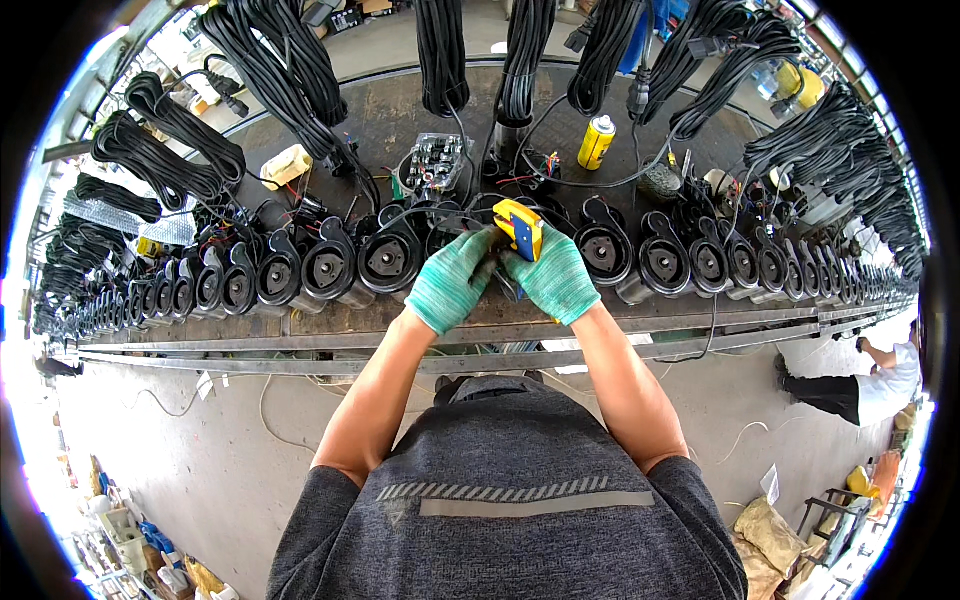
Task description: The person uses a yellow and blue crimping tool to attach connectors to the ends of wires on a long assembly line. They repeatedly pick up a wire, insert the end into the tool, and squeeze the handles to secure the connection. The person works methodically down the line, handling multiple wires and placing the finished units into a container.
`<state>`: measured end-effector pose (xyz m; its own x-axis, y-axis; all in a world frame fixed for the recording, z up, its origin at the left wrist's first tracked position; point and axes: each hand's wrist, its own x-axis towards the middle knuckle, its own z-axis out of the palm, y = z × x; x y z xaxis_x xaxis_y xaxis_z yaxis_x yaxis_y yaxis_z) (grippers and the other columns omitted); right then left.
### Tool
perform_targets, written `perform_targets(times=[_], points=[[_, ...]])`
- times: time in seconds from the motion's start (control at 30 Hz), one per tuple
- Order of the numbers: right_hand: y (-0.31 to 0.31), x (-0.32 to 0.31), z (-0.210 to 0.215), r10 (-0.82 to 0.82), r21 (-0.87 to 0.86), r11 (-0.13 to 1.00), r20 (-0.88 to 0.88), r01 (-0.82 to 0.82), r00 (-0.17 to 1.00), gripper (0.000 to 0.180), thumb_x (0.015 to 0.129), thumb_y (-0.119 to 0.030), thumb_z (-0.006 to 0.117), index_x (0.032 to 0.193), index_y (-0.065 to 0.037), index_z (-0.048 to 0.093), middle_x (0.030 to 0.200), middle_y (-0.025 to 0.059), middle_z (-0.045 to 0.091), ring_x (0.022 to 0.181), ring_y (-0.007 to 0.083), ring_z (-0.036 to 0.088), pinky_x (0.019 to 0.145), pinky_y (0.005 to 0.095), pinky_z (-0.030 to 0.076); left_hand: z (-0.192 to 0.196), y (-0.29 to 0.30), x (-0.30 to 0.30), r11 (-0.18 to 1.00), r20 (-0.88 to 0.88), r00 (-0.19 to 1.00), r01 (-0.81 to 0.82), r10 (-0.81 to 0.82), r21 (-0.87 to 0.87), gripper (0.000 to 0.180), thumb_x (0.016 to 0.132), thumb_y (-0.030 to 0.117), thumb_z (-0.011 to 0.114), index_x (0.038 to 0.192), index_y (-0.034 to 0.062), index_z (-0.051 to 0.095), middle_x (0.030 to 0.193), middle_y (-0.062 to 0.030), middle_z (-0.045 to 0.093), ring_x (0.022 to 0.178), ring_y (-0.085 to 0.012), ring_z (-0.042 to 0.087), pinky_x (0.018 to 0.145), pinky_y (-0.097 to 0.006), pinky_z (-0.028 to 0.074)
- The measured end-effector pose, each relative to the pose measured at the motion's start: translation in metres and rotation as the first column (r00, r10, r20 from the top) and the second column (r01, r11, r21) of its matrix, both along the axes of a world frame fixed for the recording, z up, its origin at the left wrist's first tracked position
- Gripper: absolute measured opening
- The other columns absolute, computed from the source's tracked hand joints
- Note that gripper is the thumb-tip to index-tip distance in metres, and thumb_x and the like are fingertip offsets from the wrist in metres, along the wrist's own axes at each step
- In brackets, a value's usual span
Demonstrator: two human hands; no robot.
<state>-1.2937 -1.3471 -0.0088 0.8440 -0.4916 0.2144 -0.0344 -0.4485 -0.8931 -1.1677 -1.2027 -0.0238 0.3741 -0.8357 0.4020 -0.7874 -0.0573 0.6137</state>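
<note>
Both my hands wear green knit gloves with dark fingertips and meet over the row of black motor housings [390, 255] on the bench. My right hand [556, 280] is closed around a chunky yellow-and-blue hand tool [519, 230], whose exact kind does not show. Close beside it, my left hand [452, 285] has its fingers bent together at the near side of the tool. What they pinch is hidden, though thin dark wires run by the fingertips. A black housing [604, 240] stands just right of my right glove.
Bundled black power cords [442, 60] hang along the far side of the bench [385, 115]. A yellow spray can [597, 143] and a clear tray of small metal parts [437, 160] stand behind the housings. Another person [885, 385] is at the far right.
</note>
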Motion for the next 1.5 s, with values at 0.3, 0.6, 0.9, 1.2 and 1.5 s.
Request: perform_targets(times=[0.3,0.6,0.9,1.2,1.5], points=[[-0.009,-0.015,-0.001,-0.125,0.563,0.823,0.042,0.080,0.991,0.038,0.093,-0.011,0.073,0.129,-0.003,0.066,0.109,0.0045,0.072,0.094,0.0117,0.064,0.087,0.0302,0.051,-0.017,-0.011,0.011,0.993,-0.114,0.993,-0.013,-0.001,-0.117,0.024,0.098,0.009,0.063,0.122,0.0046,0.066,0.101,-0.0164,0.072,0.088,-0.0324,0.071,0.079,-0.039,0.056],[0.000,-0.078,-0.022,-0.011,0.945,0.315,-0.085,0.084,0.996,0.045,0.096,-0.020,0.071,0.137,-0.007,0.058,0.109,0.0022,0.066,0.100,0.0168,0.065,0.091,0.0330,0.054,-0.027,-0.018,0.015,0.970,-0.357,0.934,-0.071,-0.017,-0.231,0.014,0.102,0.008,0.062,0.114,0.0019,0.065,0.089,-0.0054,0.067,0.073,-0.0117,0.057,0.069,-0.028,0.049],[0.013,-0.062,-0.009,0.007,0.893,0.451,-0.004,0.000,1.000,0.052,0.101,-0.032,0.069,0.145,-0.009,0.055,0.124,0.0003,0.063,0.113,0.0118,0.058,0.099,0.0308,0.047,-0.028,-0.014,0.018,0.989,-0.597,0.796,0.020,-0.105,-0.148,0.017,0.102,0.005,0.060,0.118,0.0008,0.066,0.090,-0.0026,0.068,0.074,-0.0086,0.057,0.070,-0.024,0.049],[0.012,-0.064,0.015,0.166,0.870,0.487,-0.008,-0.075,0.986,0.052,0.101,-0.036,0.068,0.142,-0.009,0.054,0.113,0.0054,0.068,0.104,0.0170,0.066,0.091,0.0345,0.055,-0.026,-0.014,0.021,0.985,-0.388,0.914,0.064,-0.124,-0.162,0.016,0.101,0.006,0.063,0.115,0.0001,0.067,0.091,-0.0059,0.070,0.078,-0.0119,0.059,0.074,-0.027,0.051],[0.016,-0.061,0.010,0.122,0.912,0.405,0.013,-0.062,0.992,0.046,0.101,-0.031,0.067,0.139,-0.009,0.052,0.098,0.0130,0.071,0.082,0.0252,0.073,0.068,0.0409,0.063,-0.025,-0.015,0.018,0.984,-0.335,0.937,0.043,-0.100,-0.172,0.016,0.098,0.005,0.065,0.113,-0.0010,0.068,0.093,-0.0107,0.070,0.081,-0.0169,0.063,0.077,-0.030,0.053]])
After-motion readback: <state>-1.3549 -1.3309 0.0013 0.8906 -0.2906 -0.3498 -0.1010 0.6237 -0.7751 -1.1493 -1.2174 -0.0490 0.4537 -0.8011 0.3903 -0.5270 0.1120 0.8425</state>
